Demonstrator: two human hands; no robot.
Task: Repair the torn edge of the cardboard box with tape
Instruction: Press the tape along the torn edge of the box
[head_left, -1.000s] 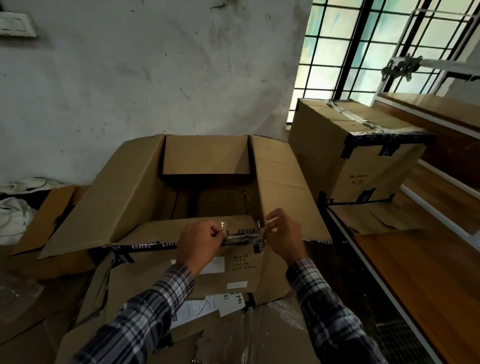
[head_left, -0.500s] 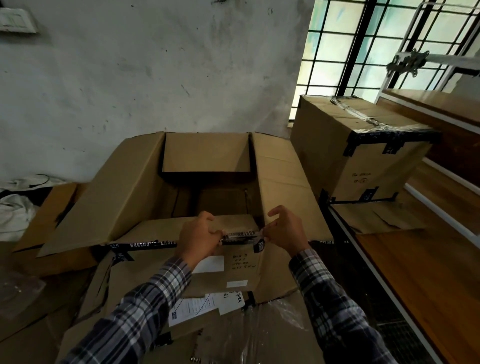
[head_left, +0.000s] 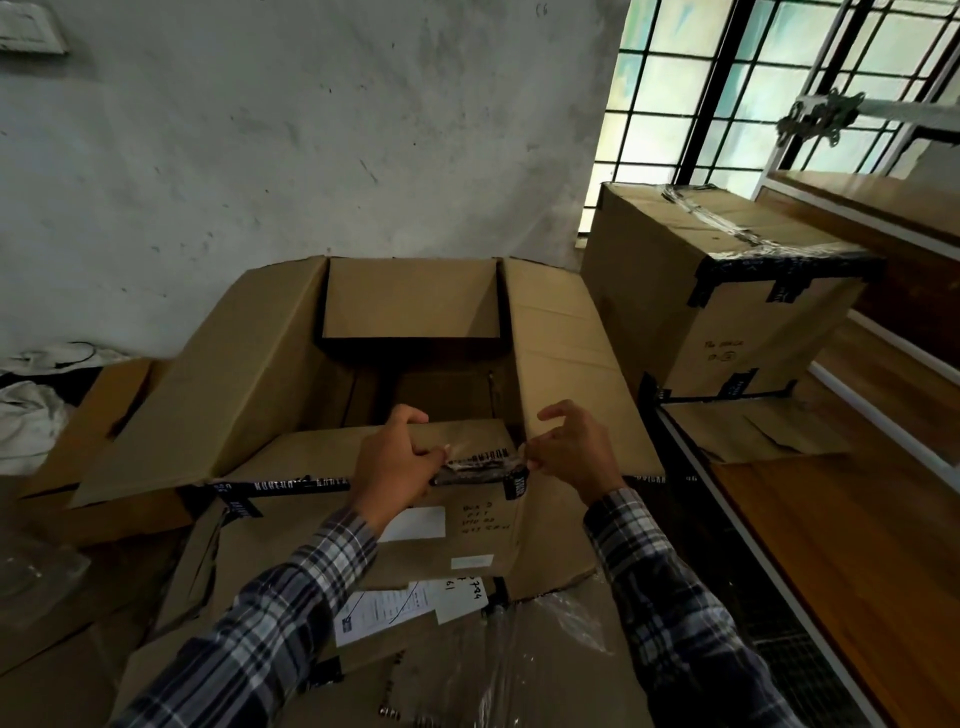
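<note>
open cardboard box (head_left: 415, 332) sits dead centre, flaps splayed wide, mouth facing up toward the wall, and the near flap folds down toward the camera. along that near top edge runs a strip of tape (head_left: 480, 464), black-printed and crinkled with a clear sheen, its long axis lying left to right across the view, level with the box's edge. the left hand (head_left: 397, 457) is clamped over the flap's edge, fingers curled over the top and thumb side pressing at the tape's left end. the right hand (head_left: 571, 452) is at the tape's right end, by the box's near right corner, thumb and forefinger pinching down at the strip's end while the other fingers fan up loose and curved. so the tape stretches between the two hands, one at each end, right on the torn near edge. more of the same black printed strip carries on leftward along the edge past the left hand. plaid sleeves on both arms. over to the right, a sealed cardboard box (head_left: 727, 291) sits tilted beside a wooden shelf (head_left: 857, 545), barred window (head_left: 727, 88) behind it.
</note>
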